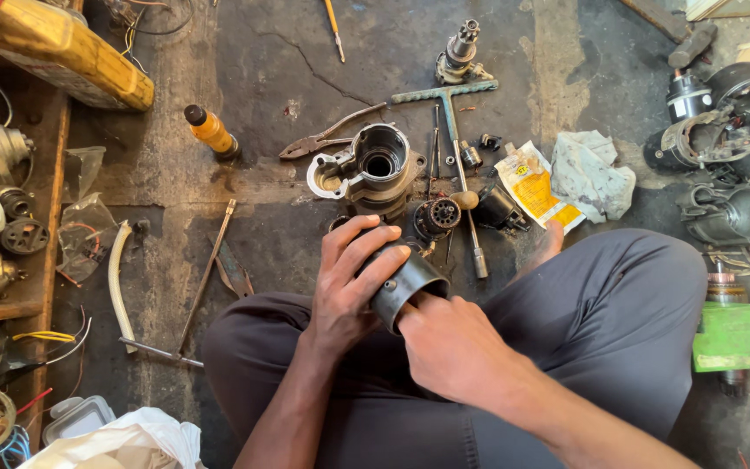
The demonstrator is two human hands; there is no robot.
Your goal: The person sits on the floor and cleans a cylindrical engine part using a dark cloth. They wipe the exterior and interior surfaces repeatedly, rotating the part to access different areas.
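Observation:
I sit cross-legged on a dark concrete floor. My left hand wraps over a dark hollow metal cylinder, a motor casing held above my lap. My right hand meets the casing's open lower end, fingers tucked at or inside it. Just beyond the hands stand a grey cast metal housing with a round bore and a small black geared part.
Pliers, a T-handle wrench, an orange-handled tool, a yellow sachet and a rag lie ahead. Motor parts pile at the right, a yellow container top left, a wooden shelf with parts left.

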